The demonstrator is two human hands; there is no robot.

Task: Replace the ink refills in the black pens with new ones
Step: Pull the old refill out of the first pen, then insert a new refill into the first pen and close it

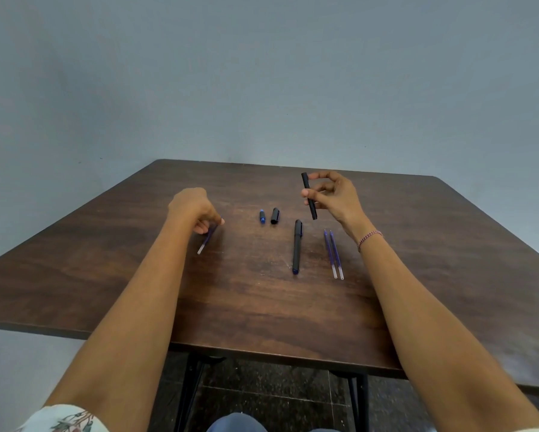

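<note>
Your left hand (191,210) curls its fingers round the upper end of a thin translucent blue plastic refill (206,241), which slants down to the dark wood-grain table (449,244); right of those fingers lie a short black-and-blue tip piece (262,217), a stubby black cap (274,216) and a slim black capped pen (297,246); your right hand (333,194) pinches a smooth black plastic barrel (309,196) between thumb and fingertips; below them lie two blue refills (334,254), side by side.

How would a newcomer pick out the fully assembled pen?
On the brown table, look just right of centre. The black pen lies flat, left of two blue refills. Unlike the barrel in the right hand, it is capped and untouched.
</note>
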